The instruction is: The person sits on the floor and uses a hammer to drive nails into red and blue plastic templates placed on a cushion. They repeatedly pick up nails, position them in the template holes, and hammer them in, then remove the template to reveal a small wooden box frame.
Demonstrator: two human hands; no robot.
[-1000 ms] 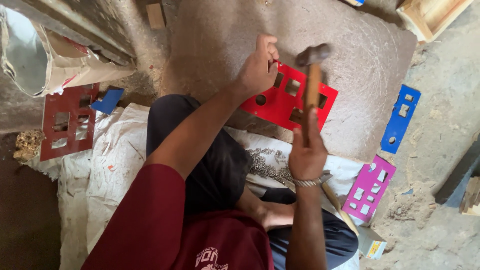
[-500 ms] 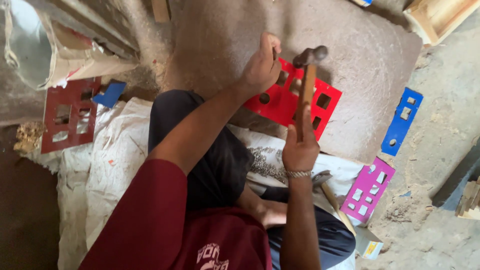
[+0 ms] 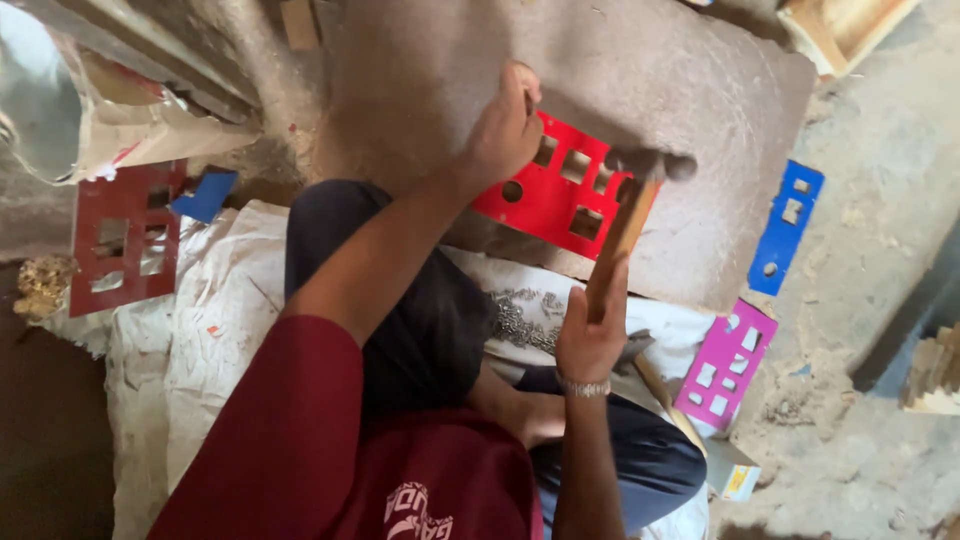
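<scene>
Right hand (image 3: 590,335) fingers wrapped on hammer (image 3: 630,215) handle, head blurred at 3 o'clock of left hand (image 3: 505,130), whose fingers pinch something unseen on red plate (image 3: 555,195) atop surface (image 3: 700,90). Risk: off-aim strike hits fingers, plate skids.

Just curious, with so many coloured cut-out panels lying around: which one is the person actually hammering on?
The bright red panel on the grey slab: the left hand rests on it, the hammer above. The others lie untouched.
</scene>
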